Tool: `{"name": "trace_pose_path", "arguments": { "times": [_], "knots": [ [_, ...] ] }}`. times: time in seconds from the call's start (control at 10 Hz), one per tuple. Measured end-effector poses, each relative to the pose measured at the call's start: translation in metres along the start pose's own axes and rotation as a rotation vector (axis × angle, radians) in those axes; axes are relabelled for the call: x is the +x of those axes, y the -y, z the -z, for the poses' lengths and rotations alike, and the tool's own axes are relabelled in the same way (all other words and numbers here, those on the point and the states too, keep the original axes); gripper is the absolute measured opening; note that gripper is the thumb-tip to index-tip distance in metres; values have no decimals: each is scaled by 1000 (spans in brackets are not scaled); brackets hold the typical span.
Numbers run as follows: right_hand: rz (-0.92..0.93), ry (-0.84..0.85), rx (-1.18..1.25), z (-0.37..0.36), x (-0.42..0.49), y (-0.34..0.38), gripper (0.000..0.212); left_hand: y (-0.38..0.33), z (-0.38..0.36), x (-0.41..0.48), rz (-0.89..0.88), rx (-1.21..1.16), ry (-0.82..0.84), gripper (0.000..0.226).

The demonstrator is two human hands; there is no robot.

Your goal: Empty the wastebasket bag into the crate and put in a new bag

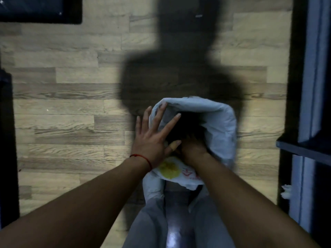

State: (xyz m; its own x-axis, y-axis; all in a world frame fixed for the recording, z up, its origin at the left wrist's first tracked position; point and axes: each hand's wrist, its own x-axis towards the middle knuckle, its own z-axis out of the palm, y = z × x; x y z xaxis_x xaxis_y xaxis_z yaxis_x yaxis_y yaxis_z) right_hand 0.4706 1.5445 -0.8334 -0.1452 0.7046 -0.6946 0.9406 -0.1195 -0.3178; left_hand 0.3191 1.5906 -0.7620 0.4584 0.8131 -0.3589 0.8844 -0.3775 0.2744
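A white plastic bag (221, 120) with a yellow and red print is draped over the rim of a wastebasket on the wood floor, right in front of my legs. My left hand (154, 136) lies flat with fingers spread on the bag's left edge, a plaster on the thumb. My right hand (194, 144) reaches down into the dark opening of the bag, its fingers hidden in shadow. The wastebasket itself is almost wholly covered by the bag.
A dark crate-like frame (41, 10) lies at the top left corner. Dark shelving (304, 149) stands along the right side, with a white scrap (286, 193) at its foot. A dark object (7, 140) borders the left edge. My shadow falls across the floor ahead.
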Motion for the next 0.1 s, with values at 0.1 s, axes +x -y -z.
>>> {"name": "trace_pose_path", "arguments": {
  "times": [0.1],
  "knots": [
    [96,-8,-26,31,-45,10,83,-20,37,-19,84,12,140,71]
  ]
}}
